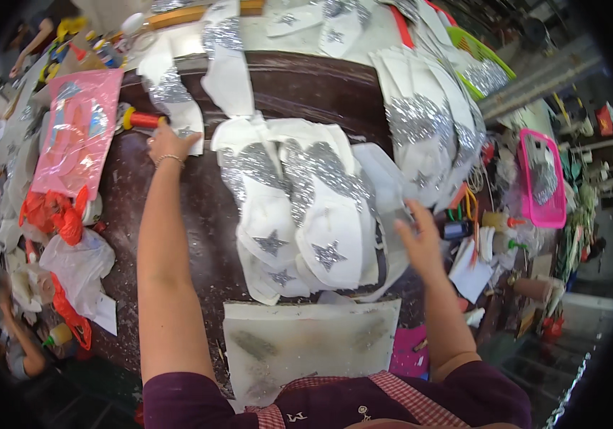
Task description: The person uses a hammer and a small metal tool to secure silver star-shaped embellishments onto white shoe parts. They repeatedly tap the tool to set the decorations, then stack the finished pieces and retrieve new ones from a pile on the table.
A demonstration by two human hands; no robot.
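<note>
My left hand [167, 145] reaches far left, thumb and forefinger apart, at the lower end of a white shoe-upper-like piece [167, 89] with a silver glitter band. A red spool [143, 120] with a yellow end lies against its fingertips. My right hand [418, 234] is spread beside the right edge of the middle pile, its fingers apart; whether it touches the pale sheet there, I cannot tell. That pile of white pieces [335, 247] carries glitter bands and silver stars. Another white glitter piece [226, 79] lies beyond it.
A fanned stack of white glitter pieces [421, 114] lies at the back right. A translucent board [310, 343] sits at the near edge. Pink plastic packaging [74, 136] and a crumpled bag [81, 257] are left; a pink basket [544, 179] stands right. Another person's arm shows at far lower left.
</note>
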